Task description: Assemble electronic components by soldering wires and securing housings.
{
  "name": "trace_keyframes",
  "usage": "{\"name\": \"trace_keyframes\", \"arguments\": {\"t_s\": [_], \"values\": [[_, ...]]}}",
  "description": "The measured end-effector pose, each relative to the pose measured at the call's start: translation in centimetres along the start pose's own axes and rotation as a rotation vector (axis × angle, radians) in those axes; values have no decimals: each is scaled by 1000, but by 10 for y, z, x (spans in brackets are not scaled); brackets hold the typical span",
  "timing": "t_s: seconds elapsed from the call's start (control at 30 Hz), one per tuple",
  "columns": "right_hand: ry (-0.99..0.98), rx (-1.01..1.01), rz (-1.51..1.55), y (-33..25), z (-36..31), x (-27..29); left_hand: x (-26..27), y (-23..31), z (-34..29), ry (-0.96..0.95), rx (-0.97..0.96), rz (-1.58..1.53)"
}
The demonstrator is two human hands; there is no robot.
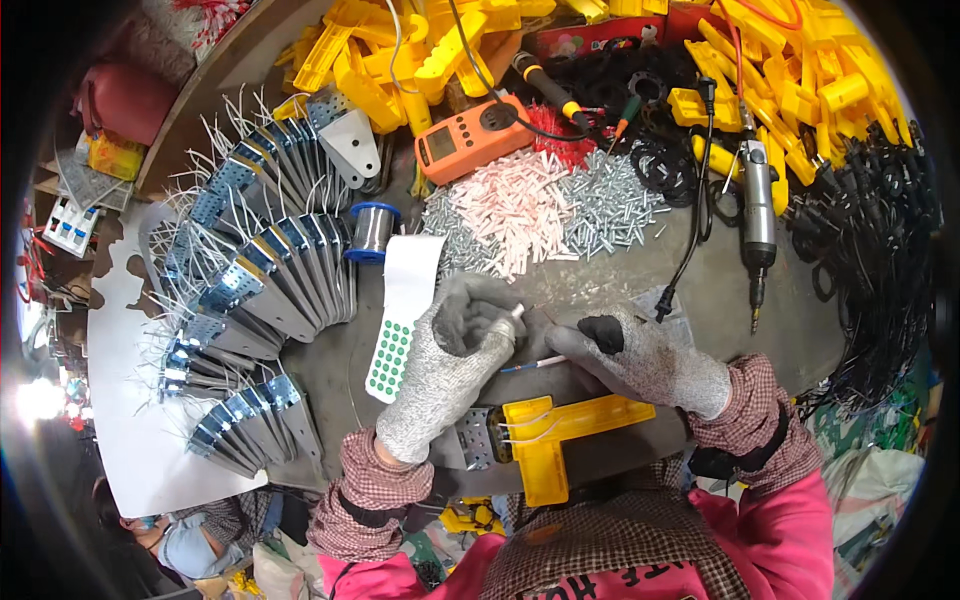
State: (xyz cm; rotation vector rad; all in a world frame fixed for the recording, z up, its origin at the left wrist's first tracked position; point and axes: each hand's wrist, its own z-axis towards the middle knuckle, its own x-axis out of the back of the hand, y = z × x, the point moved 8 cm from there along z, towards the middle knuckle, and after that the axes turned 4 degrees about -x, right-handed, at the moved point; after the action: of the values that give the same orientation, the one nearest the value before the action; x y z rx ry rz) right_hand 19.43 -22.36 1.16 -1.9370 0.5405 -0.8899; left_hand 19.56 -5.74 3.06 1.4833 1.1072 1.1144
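Note:
My left hand (pixel 468 325), in a grey-coated glove, is closed in a pinch with a small white tip (pixel 517 312) showing at its fingers. I cannot make out what that tip belongs to. Facing it, my right hand (pixel 630 350), gloved alike, has its fingers pressed together over a thin blue and white wire (pixel 535 364). Just below both hands lies a yellow plastic housing (pixel 575 425), T-shaped from here. A perforated metal plate (pixel 477 440) sits against its left side, and white leads (pixel 530 425) cross onto the housing.
Metal plates with white wires (pixel 290 270) stand in rows at left. Beyond my hands are pale pink sleeves (pixel 515 210), screws (pixel 610 205), an orange meter (pixel 470 140), a solder spool (pixel 374 232) and a green-dotted sticker sheet (pixel 392 355). A power screwdriver (pixel 759 210) and black cables (pixel 880 260) lie right.

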Motion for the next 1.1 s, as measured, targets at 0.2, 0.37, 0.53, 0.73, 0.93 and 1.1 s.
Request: {"name": "trace_keyframes", "arguments": {"t_s": [0.2,0.37,0.53,0.73,0.93,1.1], "values": [[84,350,-35,-29,-14,5,-13,2,-7,-222,57,-80],[104,92,355,-10,1,7,-24,56,-33,-77,-776,1162],[209,120,280,1,0,13,9,13,-9,118,-28,-123],[11,-124,694,-10,-6,14,-11,5,-3,-298,-412,562],[-36,-152,663,-11,-4,6,-27,-2,17,-509,-409,1156],[-97,-109,531,-4,-3,0,14,-11,4,-40,-64,-177]]}}
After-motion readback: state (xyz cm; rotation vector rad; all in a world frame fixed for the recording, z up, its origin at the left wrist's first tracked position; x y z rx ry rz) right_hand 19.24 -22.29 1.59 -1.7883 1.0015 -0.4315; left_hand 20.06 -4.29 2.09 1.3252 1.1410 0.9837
